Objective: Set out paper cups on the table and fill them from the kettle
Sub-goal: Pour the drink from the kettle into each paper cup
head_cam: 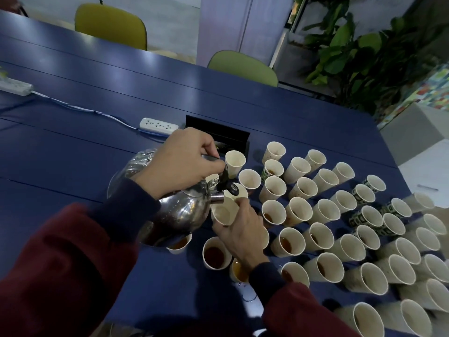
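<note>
Head cam: left hand has its fingers curled tight round the handle of the kettle, which is tipped with its spout right at the rim of a paper cup, front-middle of the table. Right hand wraps that cup. My worry: the kettle's belly hangs just over a filled cup, so one dip knocks it. Pour too fast and tea splashes the fingers. The packed rows of cups on the right could domino.
</note>
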